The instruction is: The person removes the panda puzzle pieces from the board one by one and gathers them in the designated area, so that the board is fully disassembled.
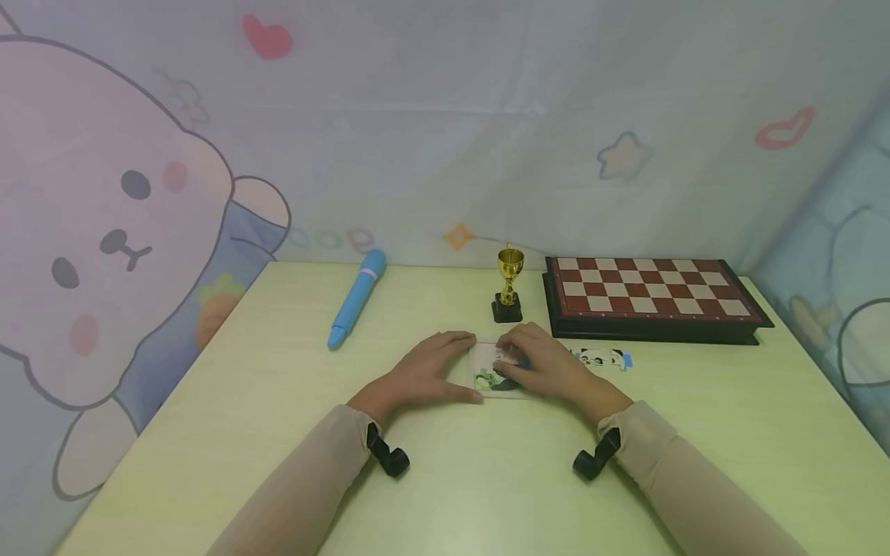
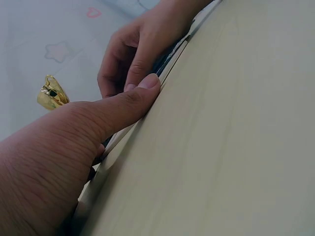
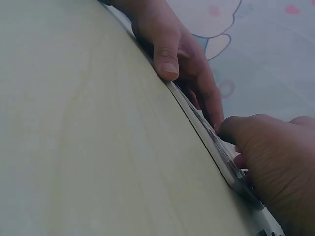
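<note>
We have both hands on a small jigsaw tray lying flat on the table. Our left hand braces its left edge, thumb pressed along the near rim, while our right hand curls its fingers down onto the pieces. We judge it best to keep the left thumb firm so the tray does not slide. Just right of our right hand lie loose puzzle pieces (near enough to brush). Beyond the hands stand a gold trophy and a chessboard; far left, a blue pen.
</note>
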The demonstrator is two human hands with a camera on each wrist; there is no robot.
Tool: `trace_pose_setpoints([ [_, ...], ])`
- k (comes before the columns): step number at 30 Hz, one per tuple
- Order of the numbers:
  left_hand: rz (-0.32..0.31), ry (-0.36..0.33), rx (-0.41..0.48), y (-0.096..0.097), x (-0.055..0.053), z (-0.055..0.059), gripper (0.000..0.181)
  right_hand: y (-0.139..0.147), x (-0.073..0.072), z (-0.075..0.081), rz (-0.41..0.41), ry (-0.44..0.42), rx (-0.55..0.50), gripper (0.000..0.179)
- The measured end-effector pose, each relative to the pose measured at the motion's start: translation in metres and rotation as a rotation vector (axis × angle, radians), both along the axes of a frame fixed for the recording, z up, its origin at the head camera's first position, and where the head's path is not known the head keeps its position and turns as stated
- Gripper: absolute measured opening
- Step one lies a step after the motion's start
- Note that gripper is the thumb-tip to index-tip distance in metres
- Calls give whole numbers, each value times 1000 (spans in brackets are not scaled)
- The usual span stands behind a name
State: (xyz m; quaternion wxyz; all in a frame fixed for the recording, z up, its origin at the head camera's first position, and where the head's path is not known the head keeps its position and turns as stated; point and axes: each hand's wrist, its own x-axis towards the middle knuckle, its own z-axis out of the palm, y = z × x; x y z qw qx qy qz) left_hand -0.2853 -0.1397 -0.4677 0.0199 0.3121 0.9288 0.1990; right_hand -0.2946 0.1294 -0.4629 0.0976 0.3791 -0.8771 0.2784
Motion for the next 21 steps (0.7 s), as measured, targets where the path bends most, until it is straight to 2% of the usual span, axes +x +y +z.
trace_pose_setpoints([
  [5,2,-5,-9,1,1,2,108,1,5,-1,-57,-7,54,41],
  [12,9,8,-6,1,1,4,107,1,4,-2,-41,18,40,34],
  [21,5,-5,-1,1,2,3,107,1,4,-4,-38,-16,29,32],
])
